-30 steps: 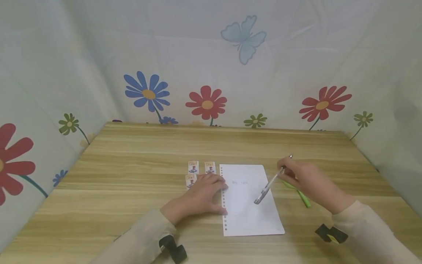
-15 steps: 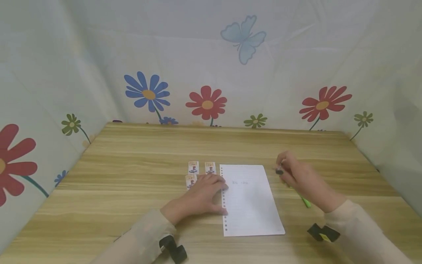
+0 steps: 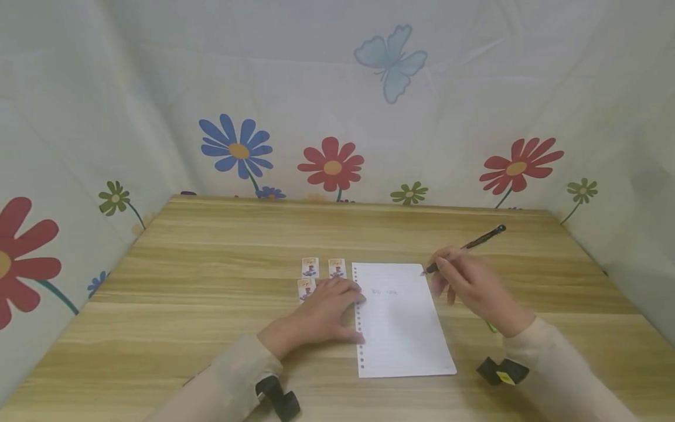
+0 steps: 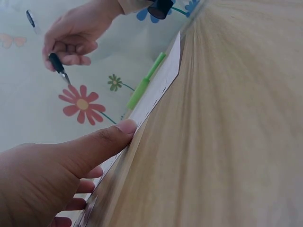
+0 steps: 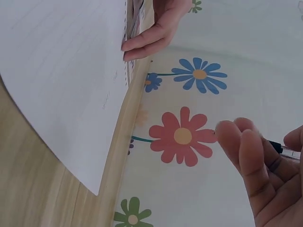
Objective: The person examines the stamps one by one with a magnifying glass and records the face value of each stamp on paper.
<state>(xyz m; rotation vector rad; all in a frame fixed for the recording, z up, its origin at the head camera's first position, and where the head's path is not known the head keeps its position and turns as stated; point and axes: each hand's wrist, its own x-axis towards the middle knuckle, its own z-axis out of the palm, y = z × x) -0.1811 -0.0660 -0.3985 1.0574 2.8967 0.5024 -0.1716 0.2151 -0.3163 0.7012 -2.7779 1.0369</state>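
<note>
Head view: right fingers pinch the slanting pen, tip down-left toward paper; left fingers spread.

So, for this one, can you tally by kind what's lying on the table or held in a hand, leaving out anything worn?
Small picture cards: 3
Sheet of paper: 1
Pen: 1
Slim green stick: 1
Total in view: 6; the left hand could be hiding another card.
</note>
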